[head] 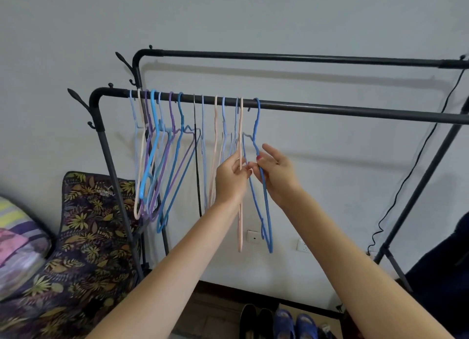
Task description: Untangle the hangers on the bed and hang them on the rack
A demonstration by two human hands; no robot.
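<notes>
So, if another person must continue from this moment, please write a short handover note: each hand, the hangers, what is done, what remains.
Left hand: pinching the pink hanger, which hangs on the front rail.
Right hand: fingers closed on the blue hanger, the last one to the right on that rail.
Done: a row of hangers is hooked on the front rail, including a tight cluster near its left end.
Left: release these two and check they hang free. The bed is barely in view, so I cannot tell whether more hangers wait there.
</notes>
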